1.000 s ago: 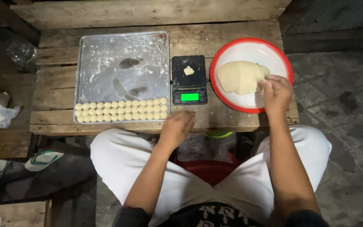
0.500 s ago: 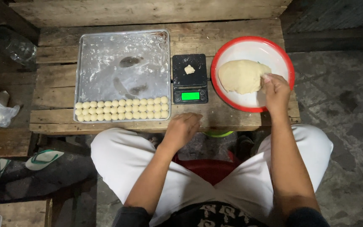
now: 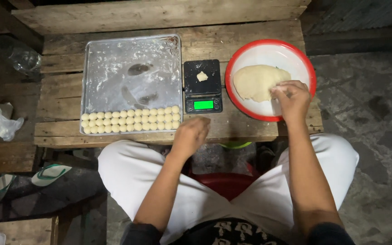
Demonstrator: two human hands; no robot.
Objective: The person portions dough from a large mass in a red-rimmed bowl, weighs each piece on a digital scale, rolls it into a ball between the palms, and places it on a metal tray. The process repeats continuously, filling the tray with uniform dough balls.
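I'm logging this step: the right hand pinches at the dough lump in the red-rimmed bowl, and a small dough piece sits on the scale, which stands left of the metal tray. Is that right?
Not quite. The head view shows the scale to the right of the metal tray, between it and the red-rimmed bowl. The rest holds: the right hand is at the dough lump, and a small dough piece sits on the scale.

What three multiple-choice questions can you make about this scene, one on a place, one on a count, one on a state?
1. Where does the small dough piece lie?
A. on the black scale
B. in the metal tray
C. on the floor

2. How many rows of dough balls are in the tray?
A. one
B. three
C. five

3. What is the right hand doing?
A. resting on a knee
B. touching the dough lump in the red-rimmed plate
C. holding a sandal

Answers: 1 A, it sits on the scale's platform. 2 B, three rows line the near edge. 3 B, fingers meet the lump.
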